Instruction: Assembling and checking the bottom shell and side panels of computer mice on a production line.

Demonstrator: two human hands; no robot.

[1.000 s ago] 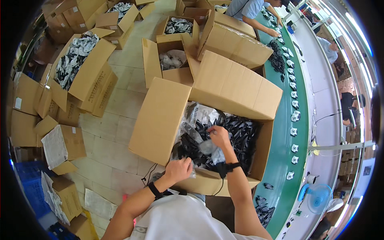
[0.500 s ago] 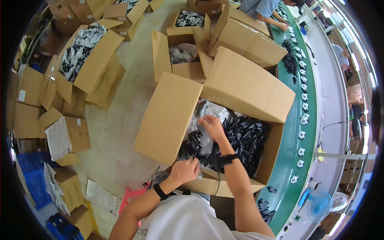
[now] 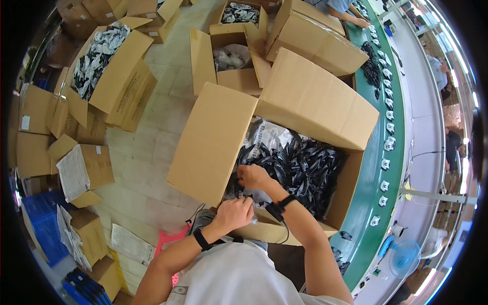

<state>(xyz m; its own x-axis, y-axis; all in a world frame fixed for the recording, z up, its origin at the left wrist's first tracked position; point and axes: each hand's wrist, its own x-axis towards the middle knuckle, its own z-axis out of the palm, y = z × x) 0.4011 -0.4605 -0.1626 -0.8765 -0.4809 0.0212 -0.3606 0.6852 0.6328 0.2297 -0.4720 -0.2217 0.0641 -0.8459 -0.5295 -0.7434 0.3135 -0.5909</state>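
Note:
A large open cardboard box [image 3: 343,195] stands in front of me, filled with glossy black curved pieces [image 3: 300,170]. Over its near left corner, my left hand [image 3: 235,213] is closed on a clear plastic bag [image 3: 258,197], whose crumpled film shows beside the fingers and under my right wrist. My right hand [image 3: 254,177] hovers above the black pieces near the left wall, fingers pinched together. What those fingertips hold, if anything, is hidden. A printed sheet of wrapping [image 3: 269,134] lies on the pieces at the far left inside the box.
Box flaps [image 3: 213,137] rise at the left and far sides. A green conveyor belt [image 3: 368,188] with a row of small white-and-black items runs along the right, where another person's hand [image 3: 362,23] works. More filled boxes [image 3: 127,81] stand left. A blue fan [image 3: 401,258] sits at lower right.
My right hand has come back toward me and left, closer to my left hand. The plastic bag, stretched out before, now lies bunched lower. My left hand has barely moved.

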